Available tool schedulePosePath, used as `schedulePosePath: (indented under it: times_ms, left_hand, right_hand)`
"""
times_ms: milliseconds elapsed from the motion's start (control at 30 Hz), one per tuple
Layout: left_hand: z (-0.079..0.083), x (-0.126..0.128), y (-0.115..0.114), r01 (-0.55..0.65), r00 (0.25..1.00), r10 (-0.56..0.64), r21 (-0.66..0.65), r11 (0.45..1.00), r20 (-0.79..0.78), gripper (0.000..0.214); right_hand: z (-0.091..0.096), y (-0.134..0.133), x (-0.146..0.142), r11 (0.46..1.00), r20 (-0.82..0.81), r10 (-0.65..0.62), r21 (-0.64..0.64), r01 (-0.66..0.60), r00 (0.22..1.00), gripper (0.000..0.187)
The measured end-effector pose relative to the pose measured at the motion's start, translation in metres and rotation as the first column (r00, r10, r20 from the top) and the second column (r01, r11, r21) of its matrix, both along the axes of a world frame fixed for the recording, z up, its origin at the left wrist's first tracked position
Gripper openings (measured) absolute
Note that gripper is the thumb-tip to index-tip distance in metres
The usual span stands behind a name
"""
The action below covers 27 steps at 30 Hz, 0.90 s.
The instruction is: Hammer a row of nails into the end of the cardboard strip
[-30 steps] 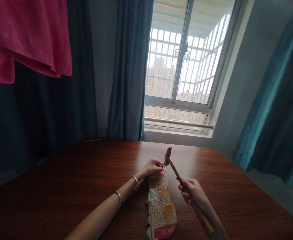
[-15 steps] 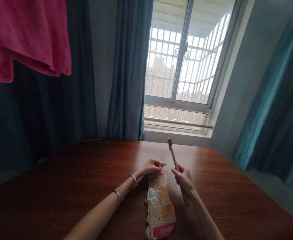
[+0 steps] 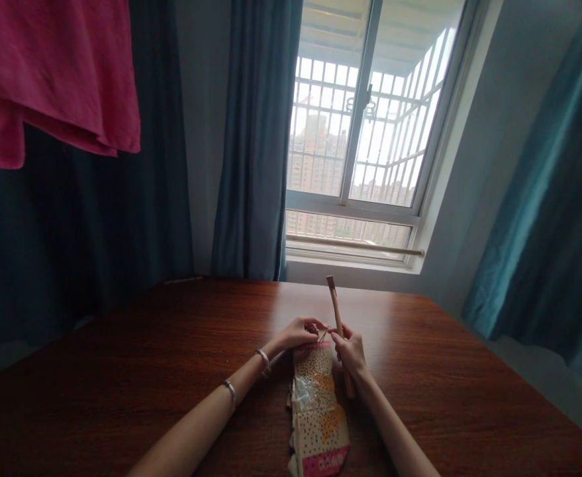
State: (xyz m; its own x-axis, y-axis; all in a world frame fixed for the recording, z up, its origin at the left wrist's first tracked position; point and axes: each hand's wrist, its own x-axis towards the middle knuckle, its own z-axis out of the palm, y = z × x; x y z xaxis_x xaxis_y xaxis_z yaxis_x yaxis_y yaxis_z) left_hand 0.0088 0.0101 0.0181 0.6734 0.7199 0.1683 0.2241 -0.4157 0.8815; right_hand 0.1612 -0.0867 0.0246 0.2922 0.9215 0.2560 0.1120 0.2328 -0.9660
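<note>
A flattened, dotted cardboard strip [image 3: 315, 397] with pink ends, orange patches and shiny tape lies lengthwise before me on the table. At its far end my left hand [image 3: 300, 331] is closed in a pinch around several thin sticks [image 3: 323, 336], too small to name surely. My right hand [image 3: 349, 351] is wrapped round a slim wooden-handled tool [image 3: 335, 306] with a small blocky head, held upright and tilted slightly left. The right fingertips come close to the thin sticks; whether they touch cannot be made out. Two bracelets [image 3: 263, 361] circle my left wrist and forearm.
The dark red-brown wooden table [image 3: 171, 384] reaches to the wall below a barred window [image 3: 355, 132]. Blue curtains [image 3: 258, 146] hang on both sides. A pink cloth [image 3: 62, 79] hangs at the upper left.
My right hand has moved left with the wooden-handled tool, up to the thin sticks by my left hand. The left hand and the cardboard stay nearly still.
</note>
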Motion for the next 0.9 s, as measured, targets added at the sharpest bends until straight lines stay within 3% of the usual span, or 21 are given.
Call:
schedulePosePath:
  times_ms: [167, 300, 433, 533, 667, 800, 900]
  left_hand:
    - [0.005, -0.003, -0.003, -0.037, 0.999, 0.036, 0.052, 0.998, 0.03, 0.032]
    - [0.006, -0.006, -0.006, -0.045, 0.999, 0.045, 0.021, 0.999, 0.018, 0.029]
    - [0.001, -0.006, -0.004, -0.042, 0.999, 0.042, -0.02, 0.999, 0.02, 0.031]
    - [-0.003, -0.006, -0.002, -0.038, 0.999, 0.039, -0.064, 0.997, 0.018, 0.031]
    - [0.0, -0.009, -0.001, -0.01, 1.0, 0.013, -0.12, 0.993, 0.023, 0.036]
    - [0.01, -0.018, 0.0, 0.025, 0.999, -0.02, -0.132, 0.991, 0.043, 0.041]
    - [0.018, -0.029, 0.002, 0.037, 0.998, -0.032, -0.095, 0.995, 0.05, 0.041]
  right_hand:
    - [-0.001, -0.002, 0.003, 0.999, -0.018, -0.029, 0.041, 0.03, 0.999, 0.03]
    - [0.001, -0.005, 0.017, 0.998, -0.016, -0.051, 0.022, 0.051, 0.999, 0.03]
    - [-0.001, -0.007, 0.046, 0.984, 0.124, -0.164, -0.054, 0.172, 0.979, 0.029]
    - [-0.007, -0.007, 0.069, 0.953, 0.334, -0.241, -0.094, 0.287, 0.911, 0.027]
    - [-0.014, -0.006, 0.089, 0.914, 0.585, -0.249, -0.121, 0.387, 0.772, 0.027]
    - [-0.013, -0.007, 0.093, 0.892, 0.729, -0.221, -0.118, 0.437, 0.648, 0.027]
    - [-0.011, -0.009, 0.091, 0.894, 0.769, -0.187, -0.124, 0.43, 0.611, 0.025]
